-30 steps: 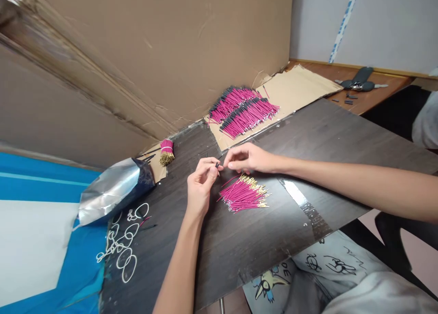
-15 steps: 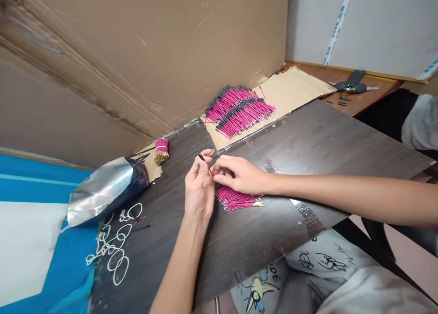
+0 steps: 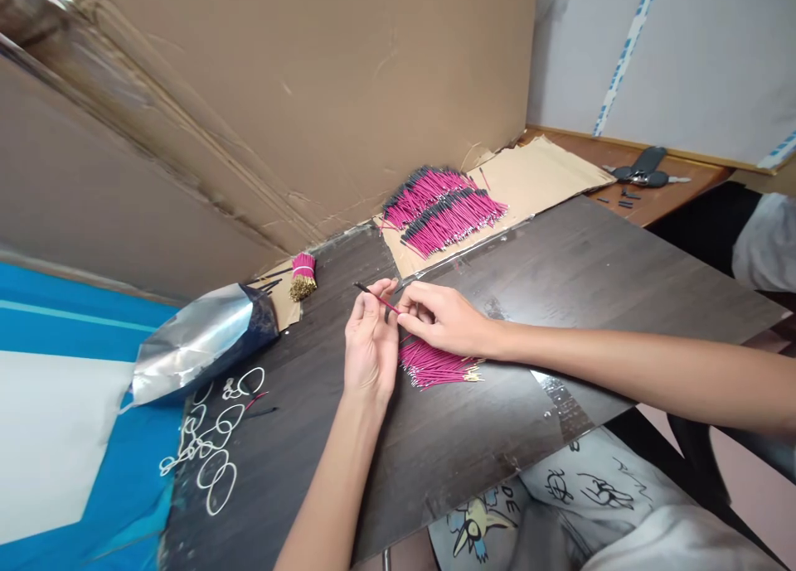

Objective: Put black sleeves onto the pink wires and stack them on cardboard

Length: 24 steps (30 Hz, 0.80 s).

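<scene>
Between my two hands runs a short red wire [image 3: 388, 304] with a black sleeve [image 3: 361, 287] on its far left end. The thumb and fingers of my left hand [image 3: 370, 351] pinch it near the sleeve. My right hand [image 3: 446, 321] grips the wire's other end with closed fingertips, close to the left fingers. Just below my right hand lies a pile of magenta wires [image 3: 439, 365] with bare metal ends, partly covered by that hand. Farther back, many black-sleeved magenta wires [image 3: 457, 215] lie in two overlapping rows on a cardboard sheet [image 3: 547, 169].
A banded bundle of wires [image 3: 303, 274] stands at the back left, near a silver bag [image 3: 192, 343]. White rubber bands [image 3: 217, 471] lie on the dark table [image 3: 298, 438]. A dark tool [image 3: 647, 169] and black bits are at far right, near another person's sleeve [image 3: 768, 244].
The red wire now shows as a longer straight piece between my hands, with the black sleeve pointing left. The whole view has shifted slightly; my hands keep nearly the same place over the table.
</scene>
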{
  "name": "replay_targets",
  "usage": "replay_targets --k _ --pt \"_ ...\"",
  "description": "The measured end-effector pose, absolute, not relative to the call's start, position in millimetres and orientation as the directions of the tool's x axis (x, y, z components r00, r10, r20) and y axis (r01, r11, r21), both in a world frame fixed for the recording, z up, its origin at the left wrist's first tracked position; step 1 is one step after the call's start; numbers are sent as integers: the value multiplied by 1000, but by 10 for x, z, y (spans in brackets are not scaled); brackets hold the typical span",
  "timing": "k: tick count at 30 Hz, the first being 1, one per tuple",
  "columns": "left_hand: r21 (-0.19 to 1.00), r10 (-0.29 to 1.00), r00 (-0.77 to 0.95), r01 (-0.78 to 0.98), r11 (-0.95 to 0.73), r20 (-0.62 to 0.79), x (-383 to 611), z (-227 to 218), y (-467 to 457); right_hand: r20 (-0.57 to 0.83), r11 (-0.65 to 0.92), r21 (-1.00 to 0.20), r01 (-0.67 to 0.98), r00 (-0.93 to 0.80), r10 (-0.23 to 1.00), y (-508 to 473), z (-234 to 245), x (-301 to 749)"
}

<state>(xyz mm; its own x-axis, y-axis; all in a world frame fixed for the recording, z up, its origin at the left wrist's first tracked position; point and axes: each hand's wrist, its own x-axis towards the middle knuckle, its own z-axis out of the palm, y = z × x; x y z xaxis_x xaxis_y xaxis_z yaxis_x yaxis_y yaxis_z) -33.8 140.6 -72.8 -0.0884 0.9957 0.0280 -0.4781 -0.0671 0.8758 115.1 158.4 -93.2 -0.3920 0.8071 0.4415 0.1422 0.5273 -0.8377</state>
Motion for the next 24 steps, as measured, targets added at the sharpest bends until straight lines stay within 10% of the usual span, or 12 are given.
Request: replay_targets --k 7,11,16,24 --pt "948 986 -159 -303 -96 49 -388 -750 1438 398 441 -879 181 -230 888 1791 -880 1247" --pt "974 958 -179 80 -214 225 -452 -765 1443 351 359 -871 334 -85 932 2115 -846 1555" --pt "582 845 129 671 -460 518 -587 -693 1442 346 167 -773 611 185 920 2503 -816 2058" --pt "417 800 460 687 -596 385 -642 -744 1476 265 -4 -620 784 214 940 2643 -871 2233"
